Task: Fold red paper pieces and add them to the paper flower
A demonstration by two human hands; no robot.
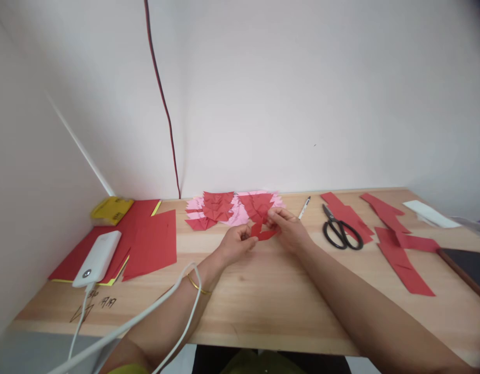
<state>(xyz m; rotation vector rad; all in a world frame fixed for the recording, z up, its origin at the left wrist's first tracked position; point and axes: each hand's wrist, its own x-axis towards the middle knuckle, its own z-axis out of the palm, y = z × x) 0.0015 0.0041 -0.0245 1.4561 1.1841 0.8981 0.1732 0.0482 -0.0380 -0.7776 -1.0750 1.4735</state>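
Note:
A small folded piece of red paper [265,235] is held between both hands above the middle of the table. My left hand [236,243] pinches its left side between thumb and fingers. On the other side, my right hand [286,226] is closed on the upper right part of the same paper. Just behind the hands, red folded paper pieces [218,206] and pink folded paper pieces [240,212] lie in overlapping rows near the wall. The fingertips partly hide the held paper, so its exact fold cannot be made out.
Black-handled scissors [342,234], a pen [304,208] and red paper strips [405,262] lie to the right, with a dark flat object [467,267] at the edge. On the left are red sheets [152,246], a yellow packet [112,209] and a white power bank [97,258], whose cable crosses my left forearm.

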